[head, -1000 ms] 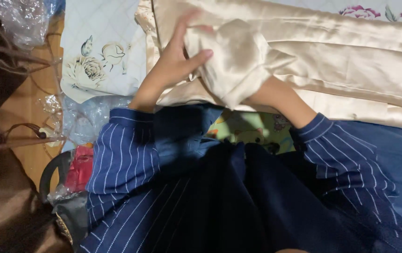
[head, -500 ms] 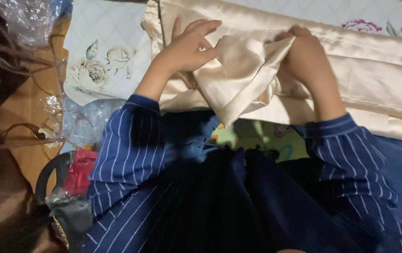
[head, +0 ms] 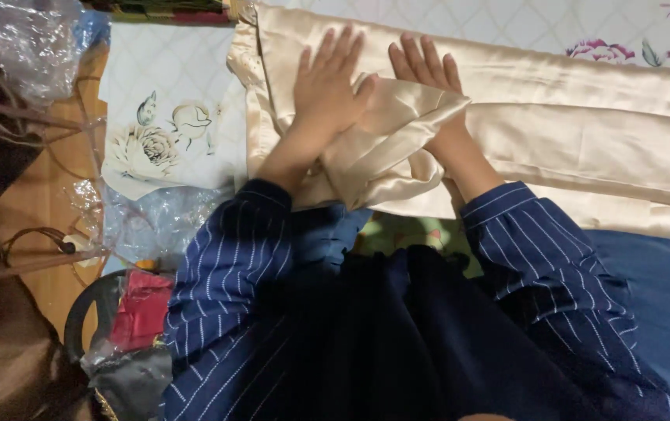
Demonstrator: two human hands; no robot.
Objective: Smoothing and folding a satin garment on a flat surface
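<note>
— What are the hands doing over there?

— Both lie flat and spread. The left hand (head: 327,90) presses palm-down on a folded corner of the satin (head: 584,132), fingers fanned out. The right hand (head: 426,70) rests just beside it, also flat, with its wrist tucked under the raised fold (head: 386,140). Neither pinches anything.

— And where is the cloth?

— Stretched across the sheet (head: 171,93), running from the left hand away to the right edge of view. It lies in long layered bands, and the loose triangular flap sits between the two wrists.

— Looks slippery.

— I'd say so. It is cream, glossy, thin, and it catches the light in soft ridges. To my eye the risk is that the layers slide on each other once the pressure comes off, so the flap springs open or the edges creep out of line. The striped sleeves (head: 226,265) could also drag the near edge if the arms pull back low.

— Anything else close by?

— Crinkled clear plastic (head: 27,43) at the far left, stiff and shiny, and a cable (head: 35,238) on the bare wood below it. Both sit well apart from the satin. The sheet itself is matte, quilted-looking, printed with pale flowers, so it should grip the bottom layer better than the satin grips itself.
</note>
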